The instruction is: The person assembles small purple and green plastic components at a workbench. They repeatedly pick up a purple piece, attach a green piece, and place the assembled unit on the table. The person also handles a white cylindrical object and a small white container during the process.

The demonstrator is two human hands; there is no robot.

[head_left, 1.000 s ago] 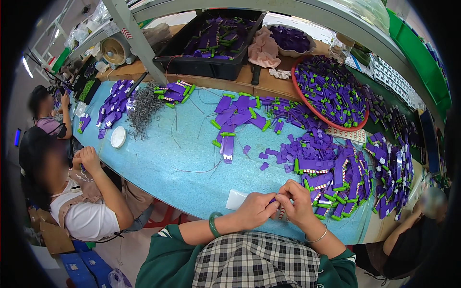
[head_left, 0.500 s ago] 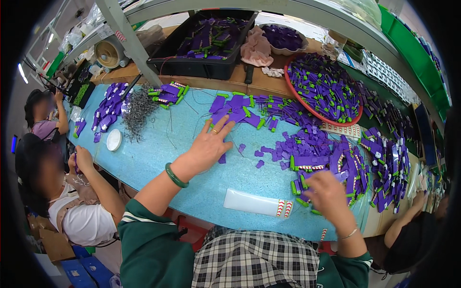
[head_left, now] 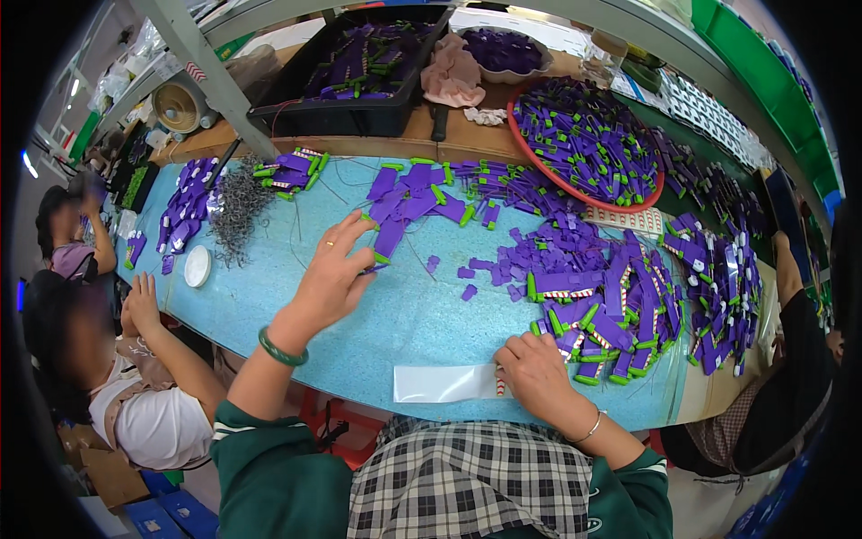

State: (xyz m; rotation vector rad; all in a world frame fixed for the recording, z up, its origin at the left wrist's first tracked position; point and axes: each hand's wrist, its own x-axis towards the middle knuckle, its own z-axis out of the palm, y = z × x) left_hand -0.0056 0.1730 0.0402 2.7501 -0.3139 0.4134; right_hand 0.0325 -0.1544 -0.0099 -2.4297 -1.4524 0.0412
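Right hand (head_left: 539, 373) is coming back from the pile of purple-and-green strips on the right, where it was hovering half a second ago, and is now resting on the clear sticker sheet (head_left: 440, 384) at the near edge of the blue tabletop (head_left: 440, 314). Its fingers are bunching together over the sheet's right end, beside a red-and-white chevron sticker (head_left: 500, 382), though I cannot tell whether they are pinching it. Meanwhile the left hand (head_left: 321, 280) is drawing back a little from the middle cluster of purple strips (head_left: 406, 205), over which it was spreading; its fingers are half curling, and whether they are gripping a strip is hidden from me. To my mind, this means one hand is seeing to the stickers while the other is seeing to the strips. Those middle strips are lying in a loose fan farther off, flat, plain purple and tipped with bright green. Over in the right-hand pile (head_left: 613, 331), similar strips are overlapping every which way, several showing red-and-white chevrons along them.
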